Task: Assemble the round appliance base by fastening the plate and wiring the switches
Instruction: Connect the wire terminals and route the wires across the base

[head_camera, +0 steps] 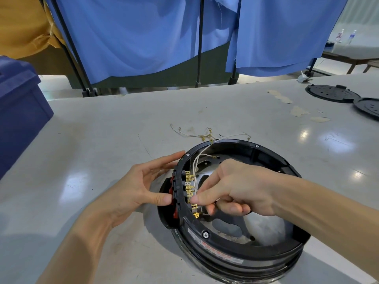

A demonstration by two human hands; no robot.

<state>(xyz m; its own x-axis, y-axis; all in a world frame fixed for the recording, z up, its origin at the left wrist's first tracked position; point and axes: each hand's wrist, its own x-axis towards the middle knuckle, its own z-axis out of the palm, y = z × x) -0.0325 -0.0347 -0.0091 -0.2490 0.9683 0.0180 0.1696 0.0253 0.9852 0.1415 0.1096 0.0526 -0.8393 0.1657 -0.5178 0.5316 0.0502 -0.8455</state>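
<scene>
The round black appliance base (225,251) lies on the table, open side up, with a silver metal plate (266,226) inside. Red switches (172,193) sit in its left wall, and their brass terminals (189,187) face inward. My left hand (139,185) braces the outside of that wall, its thumb pressing on a switch and its fingers straight along the rim. My right hand (229,187) reaches inside and pinches a white wire (195,163) at the terminals. Other white wires run up over the far rim.
Loose white wires with brass lugs (196,134) lie on the table behind the base. Two black round covers (332,93) rest at the far right. A blue bin (18,111) stands at the left. Blue curtains on black frames hang beyond the table.
</scene>
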